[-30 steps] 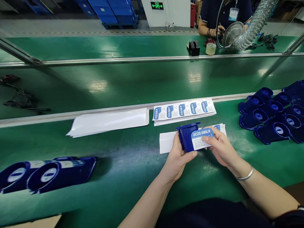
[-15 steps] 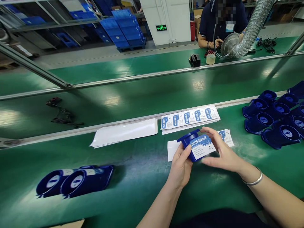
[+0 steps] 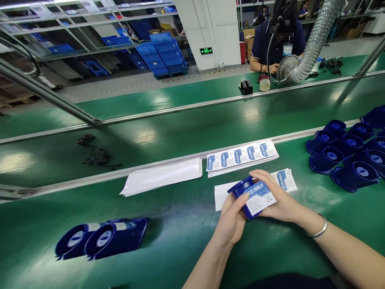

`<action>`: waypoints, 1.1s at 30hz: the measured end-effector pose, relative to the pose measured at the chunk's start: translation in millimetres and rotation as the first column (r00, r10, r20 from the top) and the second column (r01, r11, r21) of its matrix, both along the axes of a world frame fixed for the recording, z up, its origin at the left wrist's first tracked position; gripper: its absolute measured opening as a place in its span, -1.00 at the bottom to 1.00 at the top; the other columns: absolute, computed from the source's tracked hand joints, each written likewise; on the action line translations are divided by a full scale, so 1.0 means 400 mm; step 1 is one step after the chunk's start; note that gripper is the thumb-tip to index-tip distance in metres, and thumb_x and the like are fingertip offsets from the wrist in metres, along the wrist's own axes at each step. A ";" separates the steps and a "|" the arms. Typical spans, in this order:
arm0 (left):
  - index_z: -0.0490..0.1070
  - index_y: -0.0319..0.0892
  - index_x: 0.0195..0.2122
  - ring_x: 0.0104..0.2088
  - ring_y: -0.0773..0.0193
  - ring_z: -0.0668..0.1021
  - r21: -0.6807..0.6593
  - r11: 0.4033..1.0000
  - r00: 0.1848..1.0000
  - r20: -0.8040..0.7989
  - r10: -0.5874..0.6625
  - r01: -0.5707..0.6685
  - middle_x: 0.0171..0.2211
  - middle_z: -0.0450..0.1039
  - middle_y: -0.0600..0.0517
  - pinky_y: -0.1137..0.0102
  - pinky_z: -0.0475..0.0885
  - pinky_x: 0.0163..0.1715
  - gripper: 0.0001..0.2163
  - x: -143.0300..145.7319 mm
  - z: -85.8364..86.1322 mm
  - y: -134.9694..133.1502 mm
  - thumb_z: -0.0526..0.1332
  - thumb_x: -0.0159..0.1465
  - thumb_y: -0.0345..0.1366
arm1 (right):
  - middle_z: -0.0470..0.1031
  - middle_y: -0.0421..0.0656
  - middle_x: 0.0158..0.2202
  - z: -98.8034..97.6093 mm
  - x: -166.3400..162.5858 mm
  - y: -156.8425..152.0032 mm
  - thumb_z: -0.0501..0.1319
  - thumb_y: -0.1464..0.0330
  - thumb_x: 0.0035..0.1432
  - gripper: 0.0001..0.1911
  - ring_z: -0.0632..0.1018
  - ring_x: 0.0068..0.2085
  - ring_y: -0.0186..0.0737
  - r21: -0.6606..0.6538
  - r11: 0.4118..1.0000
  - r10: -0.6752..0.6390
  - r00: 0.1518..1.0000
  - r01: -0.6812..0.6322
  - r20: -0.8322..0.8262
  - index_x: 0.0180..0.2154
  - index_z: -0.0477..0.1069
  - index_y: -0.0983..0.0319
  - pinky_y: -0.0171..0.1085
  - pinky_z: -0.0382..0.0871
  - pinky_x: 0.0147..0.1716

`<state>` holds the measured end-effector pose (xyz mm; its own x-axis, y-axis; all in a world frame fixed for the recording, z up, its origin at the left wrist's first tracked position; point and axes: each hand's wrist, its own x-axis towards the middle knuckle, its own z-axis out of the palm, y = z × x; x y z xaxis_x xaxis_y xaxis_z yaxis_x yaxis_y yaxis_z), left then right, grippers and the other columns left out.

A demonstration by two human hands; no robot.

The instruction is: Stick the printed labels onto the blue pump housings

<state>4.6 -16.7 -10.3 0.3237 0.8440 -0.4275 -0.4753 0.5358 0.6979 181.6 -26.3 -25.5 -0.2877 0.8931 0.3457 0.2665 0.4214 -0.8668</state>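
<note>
My left hand [image 3: 234,214] grips a dark blue plastic housing [image 3: 240,187] with a flange, its thumb lying on the edge of a white and blue label [image 3: 261,199]. That label lies on the housing's side, facing me, and its right end reaches to the right palm. Around the right side of the housing curls my right hand [image 3: 282,202], its fingertips at the top edge and its thumb hidden behind the label. Just behind the hands lies a partly used label strip [image 3: 284,180], partly covered by the housing and the hands.
Behind are a stack of label sheets [image 3: 240,157] and white backing sheets [image 3: 164,175]. Two labelled blue housings [image 3: 118,239] lie at left; several more housings [image 3: 355,170] stand at right. A metal rail [image 3: 180,109] crosses the bench, with a co-worker [image 3: 278,48] beyond.
My right hand has closed in from spread fingers and now rests around the housing and label. The view has tilted up slightly, so the bench things appear lower.
</note>
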 end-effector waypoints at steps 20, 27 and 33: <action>0.34 -0.08 0.18 0.18 -0.07 0.49 0.128 0.991 0.999 0.002 0.048 -0.048 0.06 0.55 -0.11 0.07 0.33 0.22 -0.37 -0.008 -0.027 0.004 0.49 0.11 -0.12 | 0.46 -0.11 -0.13 0.055 0.058 0.005 0.14 0.14 0.37 -0.74 0.49 -0.12 -0.14 -0.277 0.959 -0.121 0.967 0.056 -0.224 -0.05 0.35 0.15 -0.15 0.39 -0.10; 0.39 -0.13 0.13 0.15 -0.12 0.51 0.157 0.988 1.000 -0.008 0.012 -0.011 0.00 0.57 -0.13 0.05 0.38 0.18 -0.41 -0.004 -0.034 -0.004 0.51 0.08 -0.18 | 0.22 -0.27 -0.46 0.061 0.000 -0.021 0.15 0.22 0.40 -0.66 0.27 -0.42 -0.30 0.005 0.953 -0.302 0.953 0.302 0.020 -0.42 0.15 0.17 -0.26 0.14 -0.40; 0.46 -0.16 0.06 0.10 -0.14 0.55 0.116 0.993 1.000 0.012 0.005 -0.006 -0.03 0.59 -0.14 0.03 0.42 0.14 -0.47 -0.004 -0.048 -0.002 0.51 0.07 -0.22 | 0.12 -0.27 -0.48 0.052 -0.008 -0.023 0.04 0.43 0.45 -0.65 0.22 -0.43 -0.29 0.202 0.933 -0.315 0.947 0.297 0.060 -0.43 0.02 0.17 -0.24 0.07 -0.41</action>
<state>3.1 -17.6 -29.7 0.3234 0.8894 -0.3231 -0.4864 0.4491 0.7494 178.4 -35.3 -4.7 -0.0487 0.8642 0.5009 0.4815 0.4597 -0.7462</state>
